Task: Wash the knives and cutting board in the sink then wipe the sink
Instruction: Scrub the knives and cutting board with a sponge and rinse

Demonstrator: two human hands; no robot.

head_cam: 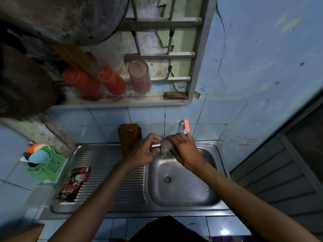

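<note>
Over the back of the steel sink basin [183, 194], my left hand [146, 151] grips a knife by its shiny metal handle [156, 145]. My right hand [183, 151] holds a checked cloth [165, 147] wrapped around the knife, whose blade is hidden under the cloth and my fingers. A brown wooden cutting board [129, 137] leans upright against the tiled wall behind my left hand, at the back of the ribbed drainboard [108, 172].
A tap with an orange handle [185, 126] juts from the wall above the basin. A dark printed packet [75, 182] lies on the drainboard's left. A green basket [50, 165] with colourful items stands left of the sink. Cups [111, 80] sit on a shelf above.
</note>
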